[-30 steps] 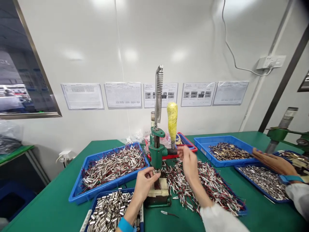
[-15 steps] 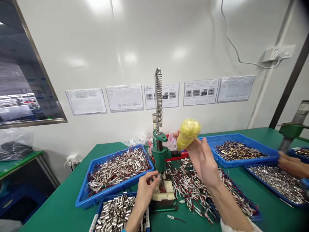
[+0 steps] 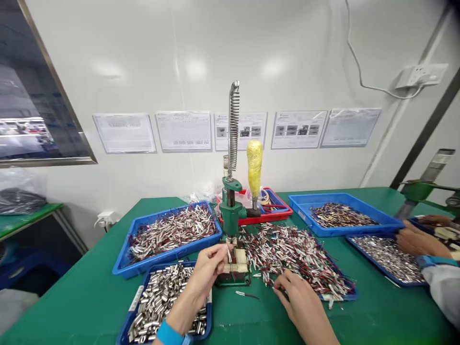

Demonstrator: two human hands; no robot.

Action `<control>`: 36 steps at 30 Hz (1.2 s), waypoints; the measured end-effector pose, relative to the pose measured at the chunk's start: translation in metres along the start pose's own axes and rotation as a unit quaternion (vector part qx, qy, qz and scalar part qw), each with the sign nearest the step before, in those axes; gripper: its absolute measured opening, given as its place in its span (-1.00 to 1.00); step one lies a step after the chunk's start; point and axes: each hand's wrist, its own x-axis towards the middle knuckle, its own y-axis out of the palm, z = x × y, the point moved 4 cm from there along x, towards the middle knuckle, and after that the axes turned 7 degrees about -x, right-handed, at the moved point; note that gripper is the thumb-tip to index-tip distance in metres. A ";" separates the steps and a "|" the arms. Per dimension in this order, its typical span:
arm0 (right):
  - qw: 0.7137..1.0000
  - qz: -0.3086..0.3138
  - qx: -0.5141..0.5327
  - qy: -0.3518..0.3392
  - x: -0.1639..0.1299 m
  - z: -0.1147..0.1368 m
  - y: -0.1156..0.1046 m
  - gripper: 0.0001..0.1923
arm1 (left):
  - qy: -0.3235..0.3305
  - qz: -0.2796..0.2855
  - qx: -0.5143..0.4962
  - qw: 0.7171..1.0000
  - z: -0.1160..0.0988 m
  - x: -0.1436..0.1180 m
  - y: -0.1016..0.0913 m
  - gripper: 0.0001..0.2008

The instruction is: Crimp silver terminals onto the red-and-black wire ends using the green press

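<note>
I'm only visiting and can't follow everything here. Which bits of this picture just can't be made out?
- Wall sheets, head view: print too small to read.
- Piece pinched by the left hand at the green press: fingers cover it.
- Right hand fingertips: buried among the wired parts.
- Co-worker's hand: body cut off by the right edge.

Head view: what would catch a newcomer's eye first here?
The green hand press at table centre, with its tall spring and upright yellow-wrapped lever handle. The left hand pinches a wired piece at its base; the right hand rests at the heap of red-and-black wired parts.
</note>
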 end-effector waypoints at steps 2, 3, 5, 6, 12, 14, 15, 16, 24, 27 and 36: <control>1.000 -0.004 0.022 0.007 0.004 0.001 -0.004 -0.81 | -0.039 0.013 -0.075 0.996 -0.004 -0.019 0.001 -0.43; 0.999 -0.004 0.036 0.019 0.005 0.001 -0.007 -0.81 | -0.044 0.019 -0.096 0.994 -0.008 -0.026 0.001 -0.44; 0.996 -0.003 0.066 0.055 0.008 0.000 -0.012 -0.79 | -0.046 0.025 -0.120 0.991 -0.016 -0.037 0.001 -0.46; 0.994 -0.002 0.081 0.074 0.010 -0.001 -0.015 -0.77 | -0.045 0.027 -0.128 0.990 -0.020 -0.040 0.000 -0.47; 0.975 -0.016 0.167 0.146 0.013 -0.006 -0.025 -0.60 | -0.033 0.026 -0.180 0.983 -0.031 -0.040 -0.014 -0.61; 0.961 -0.020 0.210 0.179 0.010 -0.011 -0.025 -0.55 | -0.018 -0.043 -0.245 0.968 -0.026 -0.033 -0.031 -0.67; 0.949 -0.019 0.242 0.200 0.009 -0.014 -0.023 -0.52 | -0.013 -0.089 -0.275 0.957 -0.021 -0.031 -0.042 -0.70; 0.935 -0.014 0.279 0.220 0.007 -0.018 -0.020 -0.49 | -0.011 -0.134 -0.295 0.946 -0.015 -0.029 -0.053 -0.71; 0.815 -0.006 0.468 0.342 0.001 -0.021 0.000 -0.38 | 0.075 -0.181 0.002 0.981 0.000 -0.031 -0.103 -0.51; 0.814 -0.017 0.477 0.330 0.006 0.000 -0.011 -0.44 | 0.118 -0.067 0.324 0.936 0.003 -0.027 -0.099 -0.74; 0.816 0.044 0.500 0.287 0.017 0.023 0.000 -0.32 | 0.124 -0.004 0.582 0.804 0.038 -0.018 -0.094 -0.89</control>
